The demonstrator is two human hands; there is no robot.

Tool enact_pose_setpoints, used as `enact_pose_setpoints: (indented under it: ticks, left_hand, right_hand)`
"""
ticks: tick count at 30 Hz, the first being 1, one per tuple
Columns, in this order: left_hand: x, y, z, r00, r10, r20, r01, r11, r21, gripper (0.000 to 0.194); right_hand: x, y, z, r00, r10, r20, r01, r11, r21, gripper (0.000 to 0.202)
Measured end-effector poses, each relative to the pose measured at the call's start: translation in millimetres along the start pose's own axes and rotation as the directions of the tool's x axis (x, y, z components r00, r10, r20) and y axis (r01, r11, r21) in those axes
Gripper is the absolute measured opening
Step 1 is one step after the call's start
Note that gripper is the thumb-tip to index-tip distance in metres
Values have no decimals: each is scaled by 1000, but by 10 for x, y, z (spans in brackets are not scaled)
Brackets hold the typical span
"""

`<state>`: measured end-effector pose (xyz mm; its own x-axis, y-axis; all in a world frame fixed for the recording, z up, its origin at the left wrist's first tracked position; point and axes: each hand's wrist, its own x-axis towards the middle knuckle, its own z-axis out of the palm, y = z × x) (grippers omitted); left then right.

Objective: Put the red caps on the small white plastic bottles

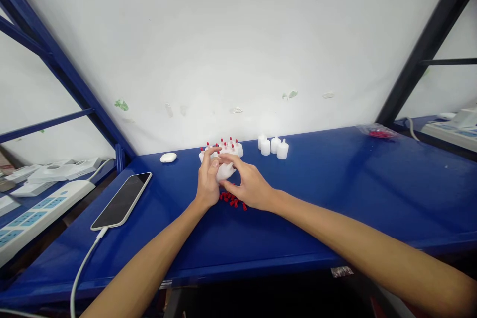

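Far left, we note a long white plastic power strip with blue socket faces (28, 223) beyond a sloping blue metal frame (80, 84). A flat black-screened smartphone with a pale rim (122, 201) lies obliquely, a thin white cable (86, 257) at its near end. A small rounded white case (168, 158) lies near the wall.

Squat white plastic bottles with red caps (235, 150) stand upright behind our hands. Our left hand (207, 181) clasps one squat white plastic bottle with a tapered nozzle (223, 172), raised off the table: long axis tipped well over, nozzle to the right. Our right hand (251, 184) curves around the nozzle end; we cannot tell whether it pinches anything. Small loose red plastic caps (235, 203) lie below.

Further right, four uncapped white bottles (282, 150) stand nozzle-up, then a clear plastic bag with red pieces (380, 133).

Surface: glossy blue tabletop (335, 184), against a scuffed white wall (238, 49). A dark post (413, 44) slants at right.
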<state>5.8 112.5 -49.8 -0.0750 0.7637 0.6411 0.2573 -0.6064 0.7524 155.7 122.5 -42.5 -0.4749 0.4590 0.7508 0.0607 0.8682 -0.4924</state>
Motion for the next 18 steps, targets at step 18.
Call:
enact_pose_setpoints:
  ticks: [18]
  left_hand:
    - [147, -136, -354, 969, -140, 204, 45, 911, 410, 37]
  right_hand:
    - [-6, 253, -666, 871, 269, 411, -221, 962, -161, 17]
